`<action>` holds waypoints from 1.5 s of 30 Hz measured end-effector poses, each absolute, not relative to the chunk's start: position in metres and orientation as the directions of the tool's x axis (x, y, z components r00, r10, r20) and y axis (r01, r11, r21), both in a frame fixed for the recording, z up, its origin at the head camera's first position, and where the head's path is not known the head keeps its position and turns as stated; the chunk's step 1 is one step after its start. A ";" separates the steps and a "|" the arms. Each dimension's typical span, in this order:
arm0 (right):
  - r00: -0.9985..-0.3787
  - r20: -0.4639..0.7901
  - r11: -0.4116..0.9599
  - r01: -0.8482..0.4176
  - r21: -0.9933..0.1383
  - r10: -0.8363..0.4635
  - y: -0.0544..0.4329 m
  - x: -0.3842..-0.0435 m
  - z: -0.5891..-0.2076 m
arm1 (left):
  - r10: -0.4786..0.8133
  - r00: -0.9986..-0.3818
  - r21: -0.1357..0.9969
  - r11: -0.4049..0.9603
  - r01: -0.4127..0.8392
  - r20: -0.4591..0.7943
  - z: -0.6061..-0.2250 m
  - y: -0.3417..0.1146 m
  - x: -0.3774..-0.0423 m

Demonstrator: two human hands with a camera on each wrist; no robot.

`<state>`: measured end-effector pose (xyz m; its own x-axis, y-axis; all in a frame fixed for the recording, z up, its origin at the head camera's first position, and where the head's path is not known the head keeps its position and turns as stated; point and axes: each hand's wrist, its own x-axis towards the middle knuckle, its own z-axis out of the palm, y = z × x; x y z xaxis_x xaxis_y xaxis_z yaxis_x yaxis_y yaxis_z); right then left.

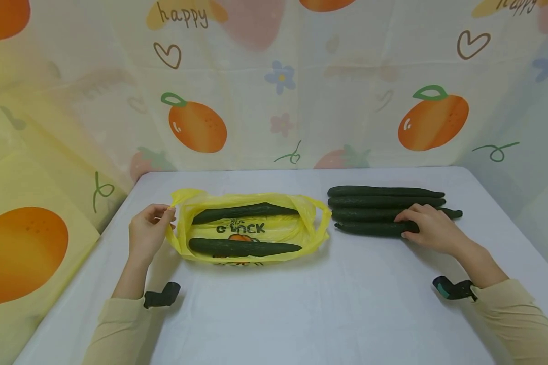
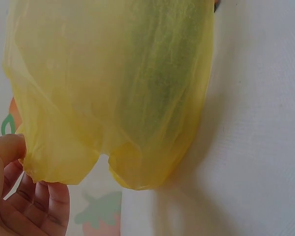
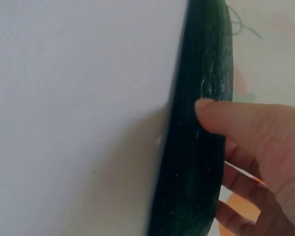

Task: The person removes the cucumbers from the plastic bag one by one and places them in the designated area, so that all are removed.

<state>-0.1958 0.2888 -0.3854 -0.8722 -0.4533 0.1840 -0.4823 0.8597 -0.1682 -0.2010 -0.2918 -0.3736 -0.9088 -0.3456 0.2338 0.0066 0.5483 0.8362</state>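
The bag (image 1: 314,223) is thin, translucent yellow plastic, creased, with black lettering and its mouth spread. Inside lie two long, dark green cucumbers: a far cucumber (image 1: 251,210), arched along its upper edge, and a near cucumber (image 1: 244,248), straighter and tapered to the right. To the right of the bag, three back cucumbers (image 1: 365,215) and a front cucumber (image 1: 370,229) lie side by side in a row. The front cucumber's skin is glossy, finely ridged and speckled.

Left hand (image 1: 148,230): grip pinches the bag's left handle between thumb and fingers. Right hand (image 1: 431,230): grip grasps the front cucumber toward its right end, thumb on the near side, fingers behind. Whether that cucumber is raised cannot be told.

The tabletop (image 1: 301,314) is covered in smooth white fabric. Behind it hangs a pale curtain (image 1: 338,116) printed with oranges, flowers and hearts.

The bag and the row both sit nearer the far edge than the person. The bag's right handle is just beside the row's left ends. A broad stretch of white fabric extends between the two sleeves (image 1: 118,329).
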 end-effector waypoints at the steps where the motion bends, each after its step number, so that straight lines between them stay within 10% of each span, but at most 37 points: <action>1: -0.873 0.180 0.861 -0.481 -0.167 -0.453 0.288 -0.196 -0.385 | -0.346 -0.909 0.837 0.547 0.006 0.233 -0.374 -0.292 -0.201; 45: -0.769 0.469 0.735 -0.603 -0.310 -0.434 0.233 -0.211 -0.355 | -0.337 -0.909 0.833 0.553 0.019 0.245 -0.373 -0.294 -0.202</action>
<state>-0.2106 0.2326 -0.3552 -0.7691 -0.4336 0.4695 -0.6034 0.7348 -0.3098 -0.2020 -0.2942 -0.3734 -0.9088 -0.3375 0.2453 0.0194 0.5532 0.8329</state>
